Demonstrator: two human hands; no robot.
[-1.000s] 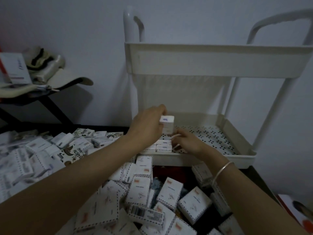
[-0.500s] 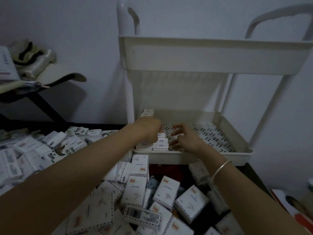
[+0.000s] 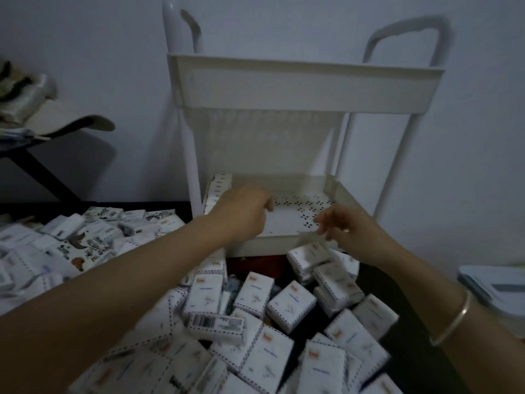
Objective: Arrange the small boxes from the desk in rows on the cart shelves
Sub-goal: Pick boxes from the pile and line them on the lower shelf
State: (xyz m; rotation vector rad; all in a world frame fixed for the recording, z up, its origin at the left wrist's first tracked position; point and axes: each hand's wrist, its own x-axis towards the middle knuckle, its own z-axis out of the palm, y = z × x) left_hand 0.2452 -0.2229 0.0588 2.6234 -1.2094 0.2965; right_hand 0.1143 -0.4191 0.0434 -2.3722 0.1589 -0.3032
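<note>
**Item:** small white cardboard boxes with dashed blue borders.

**Shelved row:** a row of these boxes [image 3: 220, 186] stands on the white perforated lower shelf [image 3: 301, 207] of the cart. It is tight against the shelf's left wall, and its long axis runs front to back.

**Unsorted stock:** a loose heap of the same boxes [image 3: 291, 305] lies at all angles on the dark desk [image 3: 380, 280]. It reaches up to the shelf's front rim.

**Left hand** [image 3: 244, 211]: knuckles up over the near end of the row. Its fingers [image 3: 268, 204] are curled downward, and whether they grip a box cannot be told.

**Right hand** [image 3: 352, 226]: above the front rim and well right of the row. Its fingers [image 3: 322, 220] are loosely spread and hold nothing.

**Relation:** the heap lies below and behind both hands. The right hand is probably nearer the next box, while the row's free side faces right, toward bare shelf floor.

**Adjacent:** the white upper cart shelf [image 3: 298, 86], whose contents are not visible.
</note>
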